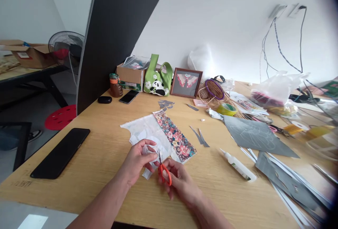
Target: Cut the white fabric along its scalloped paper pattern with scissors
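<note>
My right hand (181, 181) grips a small pair of scissors (166, 177) by its orange handles, and the metal blades point away from me. Close to the blade tips, my left hand (139, 158) pinches a thin white piece (146, 173); I cannot tell whether it is paper or cloth. Beneath and beyond the hands lies a white cloth (144, 123) with pale cut shapes on it. A strip of floral fabric (175, 135) runs along the right side of that cloth. Grey cut scraps (200, 137) rest to its right.
A glue bottle (239, 166) lies on the right, beside grey sheets (260, 135) and white strips. To the left is a black phone (61, 153). Along the back stand a jar (115, 85), a green panda bag (158, 81), a framed collar (186, 82) and yellow tape (226, 109).
</note>
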A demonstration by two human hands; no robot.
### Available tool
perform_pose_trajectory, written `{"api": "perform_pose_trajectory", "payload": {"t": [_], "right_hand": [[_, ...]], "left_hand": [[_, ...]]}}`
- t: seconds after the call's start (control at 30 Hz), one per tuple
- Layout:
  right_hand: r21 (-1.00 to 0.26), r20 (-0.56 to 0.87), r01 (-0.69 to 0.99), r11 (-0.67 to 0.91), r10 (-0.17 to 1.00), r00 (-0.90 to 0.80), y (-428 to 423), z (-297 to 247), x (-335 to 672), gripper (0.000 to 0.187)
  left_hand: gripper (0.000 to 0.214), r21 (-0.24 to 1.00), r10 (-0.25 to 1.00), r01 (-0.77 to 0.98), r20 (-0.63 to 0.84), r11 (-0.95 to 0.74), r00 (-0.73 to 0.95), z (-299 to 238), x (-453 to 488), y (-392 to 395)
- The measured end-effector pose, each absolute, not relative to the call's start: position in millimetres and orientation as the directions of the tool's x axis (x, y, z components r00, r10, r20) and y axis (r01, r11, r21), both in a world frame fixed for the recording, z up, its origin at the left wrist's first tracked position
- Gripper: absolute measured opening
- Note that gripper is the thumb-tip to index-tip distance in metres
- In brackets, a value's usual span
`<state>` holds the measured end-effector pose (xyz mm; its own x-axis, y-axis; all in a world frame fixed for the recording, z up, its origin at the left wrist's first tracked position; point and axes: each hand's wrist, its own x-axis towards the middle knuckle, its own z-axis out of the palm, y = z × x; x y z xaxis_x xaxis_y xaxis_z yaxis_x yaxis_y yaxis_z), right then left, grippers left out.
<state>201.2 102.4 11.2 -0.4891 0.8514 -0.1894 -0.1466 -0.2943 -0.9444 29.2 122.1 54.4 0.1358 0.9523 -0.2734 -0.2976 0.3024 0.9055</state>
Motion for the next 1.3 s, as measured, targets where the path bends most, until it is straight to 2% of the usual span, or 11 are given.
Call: {"api": "perform_pose_trajectory", "payload": {"t": [0.13, 0.57, 1.3], "right_hand": [[-0.941, -0.194, -0.152, -0.304, 0.848, -0.493, 103.4, 13.5, 201.4, 0.049], [-0.953, -0.256, -0.017, -0.303, 0.833, -0.491, 103.4, 23.3, 202.1, 0.051], [-0.958, -0.257, 0.013, -0.286, 0.836, -0.485, 103.3, 26.2, 201.7, 0.049]], "left_hand": [[0.051, 0.901, 0.951, -0.305, -0.281, 0.308, 0.129, 50.7, 28.8, 122.9], [0.052, 0.903, 0.952, -0.299, -0.293, 0.307, 0.091, 48.6, 26.1, 121.9], [0.048, 0.889, 0.946, -0.324, -0.310, 0.324, 0.096, 48.1, 26.5, 120.5]]}}
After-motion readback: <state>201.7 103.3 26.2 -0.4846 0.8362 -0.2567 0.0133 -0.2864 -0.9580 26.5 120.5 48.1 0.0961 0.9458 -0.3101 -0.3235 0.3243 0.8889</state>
